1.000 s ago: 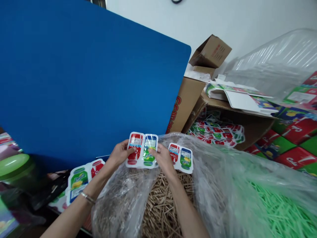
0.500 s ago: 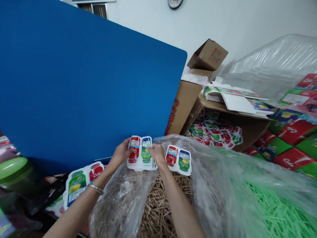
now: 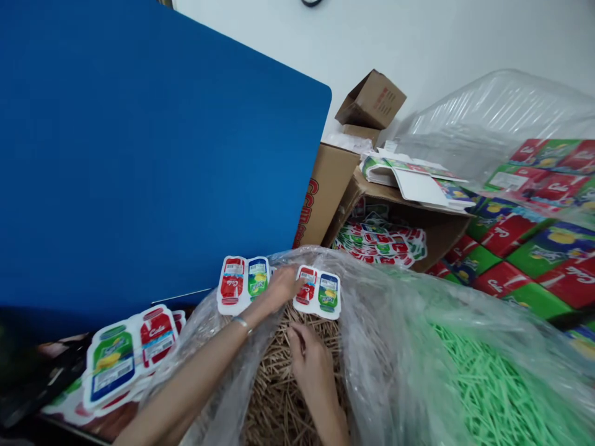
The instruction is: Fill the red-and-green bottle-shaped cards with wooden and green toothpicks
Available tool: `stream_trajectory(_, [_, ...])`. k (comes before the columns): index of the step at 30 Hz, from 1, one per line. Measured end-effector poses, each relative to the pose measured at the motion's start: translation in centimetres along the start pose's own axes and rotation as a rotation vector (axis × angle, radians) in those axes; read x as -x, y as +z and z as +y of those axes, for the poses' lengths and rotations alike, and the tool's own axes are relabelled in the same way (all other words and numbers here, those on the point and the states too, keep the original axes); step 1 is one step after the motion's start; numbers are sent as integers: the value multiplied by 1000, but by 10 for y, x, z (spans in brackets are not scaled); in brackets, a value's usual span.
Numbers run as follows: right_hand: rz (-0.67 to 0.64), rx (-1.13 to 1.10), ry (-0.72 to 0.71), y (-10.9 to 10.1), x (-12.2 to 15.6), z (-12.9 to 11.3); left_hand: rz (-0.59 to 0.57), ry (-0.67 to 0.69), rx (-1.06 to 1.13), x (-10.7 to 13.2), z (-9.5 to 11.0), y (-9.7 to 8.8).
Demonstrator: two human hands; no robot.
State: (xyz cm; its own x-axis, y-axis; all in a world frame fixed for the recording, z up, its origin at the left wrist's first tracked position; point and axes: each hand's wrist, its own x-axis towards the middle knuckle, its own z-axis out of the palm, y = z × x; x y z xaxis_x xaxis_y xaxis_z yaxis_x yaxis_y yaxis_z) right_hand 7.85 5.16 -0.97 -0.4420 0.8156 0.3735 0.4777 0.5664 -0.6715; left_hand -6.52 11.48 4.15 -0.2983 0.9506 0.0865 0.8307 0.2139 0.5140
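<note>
My left hand (image 3: 282, 288), with a bracelet on its wrist, reaches across to the right. Its fingers are closed at the left edge of a card (image 3: 328, 303) printed with a red Cola and a green Sprite bottle. Below it, my right hand (image 3: 315, 362) hovers over brown shredded paper (image 3: 274, 396), fingers bent, a gap between thumb and fingers. Nothing shows in it. A stack of similar cards (image 3: 232, 285) lies to the left on the clear plastic bag (image 3: 372, 347). More such cards (image 3: 114, 362) lie farther left.
A large blue panel (image 3: 162, 155) stands at the left. Behind the bag, a cardboard box (image 3: 441, 235) holds many printed cards. Plastic-wrapped Cola and Sprite boxes (image 3: 525, 248) are stacked at the right. Green shredded paper (image 3: 502, 384) fills another bag at lower right.
Both hands have left the card stack, which now rests on the bag. My left hand has moved right to the other card; my right hand has come down toward the brown paper.
</note>
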Motion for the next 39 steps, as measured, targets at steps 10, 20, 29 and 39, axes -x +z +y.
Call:
stream_trajectory(10, [116,-88,40,-46,87,52,-78,-203,-89,-45,10,31])
stream_trajectory(20, [68,-92,29,-76,89,45,111,-98,10,-26,12,10])
stream_trajectory(29, [118,-202,212,-71,88,48,287,28,529,50,-6,-5])
stream_trajectory(39, [227,-417,373,-47,87,45,38,-209,1003,173,-16,20])
